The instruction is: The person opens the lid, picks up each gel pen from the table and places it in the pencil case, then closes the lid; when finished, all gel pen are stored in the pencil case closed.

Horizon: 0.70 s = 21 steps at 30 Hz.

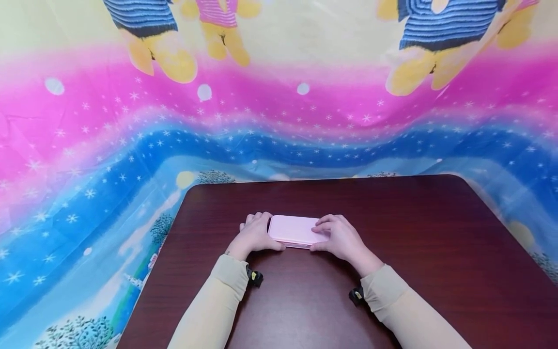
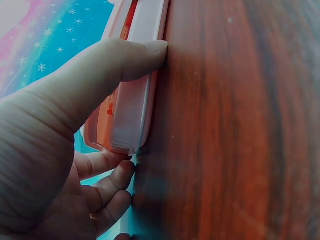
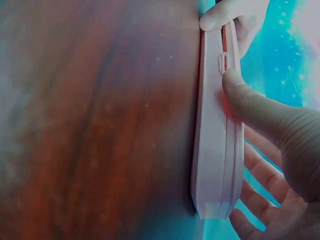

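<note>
A flat pale pink case (image 1: 293, 230) lies on the dark wooden table (image 1: 414, 252), a little left of the middle. My left hand (image 1: 254, 234) grips its left end, thumb along the near edge and fingers curled behind. My right hand (image 1: 341, 237) holds its right end, fingers resting on the lid and thumb on the near edge. In the left wrist view my thumb presses the side of the pink case (image 2: 131, 107) near its seam. In the right wrist view my thumb sits just below a small latch on the front edge of the pink case (image 3: 212, 150). The lid looks closed.
The table's far edge (image 1: 327, 178) and rounded corners meet a bright cloth (image 1: 279, 121) with pink and blue bands, stars and cartoon figures, which hangs behind and spreads on both sides. Bare tabletop stretches right of the hands and toward me.
</note>
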Motion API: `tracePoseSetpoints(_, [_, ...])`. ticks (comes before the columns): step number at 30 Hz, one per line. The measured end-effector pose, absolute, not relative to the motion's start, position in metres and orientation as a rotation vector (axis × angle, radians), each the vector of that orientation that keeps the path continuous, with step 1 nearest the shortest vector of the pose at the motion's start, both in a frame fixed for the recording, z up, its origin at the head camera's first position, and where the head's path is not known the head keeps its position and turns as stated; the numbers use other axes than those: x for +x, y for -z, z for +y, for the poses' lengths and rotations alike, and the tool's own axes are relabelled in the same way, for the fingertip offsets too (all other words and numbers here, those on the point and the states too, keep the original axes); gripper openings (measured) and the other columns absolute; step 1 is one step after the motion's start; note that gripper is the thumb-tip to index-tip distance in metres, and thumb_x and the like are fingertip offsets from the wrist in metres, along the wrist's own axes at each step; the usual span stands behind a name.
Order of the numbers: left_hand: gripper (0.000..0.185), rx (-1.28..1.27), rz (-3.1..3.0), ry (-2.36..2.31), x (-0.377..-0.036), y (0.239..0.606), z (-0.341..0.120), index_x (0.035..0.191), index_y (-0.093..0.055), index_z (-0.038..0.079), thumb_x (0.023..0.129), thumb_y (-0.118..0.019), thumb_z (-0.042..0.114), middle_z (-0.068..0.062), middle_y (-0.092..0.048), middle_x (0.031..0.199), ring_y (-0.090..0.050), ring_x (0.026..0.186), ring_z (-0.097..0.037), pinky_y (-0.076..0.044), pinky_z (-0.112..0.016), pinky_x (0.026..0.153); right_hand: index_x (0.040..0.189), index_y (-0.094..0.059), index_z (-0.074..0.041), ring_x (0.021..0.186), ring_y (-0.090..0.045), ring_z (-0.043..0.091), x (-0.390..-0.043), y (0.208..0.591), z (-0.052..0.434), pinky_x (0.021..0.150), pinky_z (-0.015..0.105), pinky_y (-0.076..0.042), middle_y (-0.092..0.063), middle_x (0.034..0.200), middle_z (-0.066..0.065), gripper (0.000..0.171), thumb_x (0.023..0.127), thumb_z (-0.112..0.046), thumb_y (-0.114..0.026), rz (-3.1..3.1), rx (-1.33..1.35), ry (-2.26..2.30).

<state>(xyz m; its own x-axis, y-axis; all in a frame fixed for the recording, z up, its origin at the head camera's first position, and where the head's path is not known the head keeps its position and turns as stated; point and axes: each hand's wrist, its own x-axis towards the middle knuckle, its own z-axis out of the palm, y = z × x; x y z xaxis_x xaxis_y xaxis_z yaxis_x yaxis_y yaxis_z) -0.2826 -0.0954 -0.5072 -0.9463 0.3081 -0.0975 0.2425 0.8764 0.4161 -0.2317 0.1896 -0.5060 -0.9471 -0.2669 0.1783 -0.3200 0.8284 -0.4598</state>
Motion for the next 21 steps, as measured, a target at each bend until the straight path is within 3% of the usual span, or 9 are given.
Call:
tracePoseSetpoints(11, [0.100, 0.398, 2.887, -0.603, -0.286, 0.511, -0.105, 0.146, -0.059, 0.014, 0.067, -0.098, 0.063, -0.010, -0.064, 0.140, -0.050, 0.134, -0.035, -0.045, -0.060, 0.104, 0.121, -0.087, -0.019, 0.126, -0.061, 0.030, -0.238, 0.500, 0.178, 0.109, 0.049, -0.053, -0.075, 0.129, 0.002, 0.056, 0.074, -0.045, -0.103, -2.948, 0.505, -0.705])
tracePoseSetpoints(21, [0.099, 0.421, 2.887, -0.626, -0.286, 0.510, -0.095, 0.144, -0.060, 0.015, 0.066, -0.098, 0.062, -0.009, -0.064, 0.139, -0.050, 0.133, -0.035, -0.044, -0.059, 0.103, 0.124, -0.085, -0.017, 0.131, -0.062, 0.035, -0.232, 0.502, 0.188, 0.112, 0.052, -0.052, -0.075, 0.131, 0.005, 0.058, 0.075, -0.042, -0.102, -2.915, 0.496, -0.705])
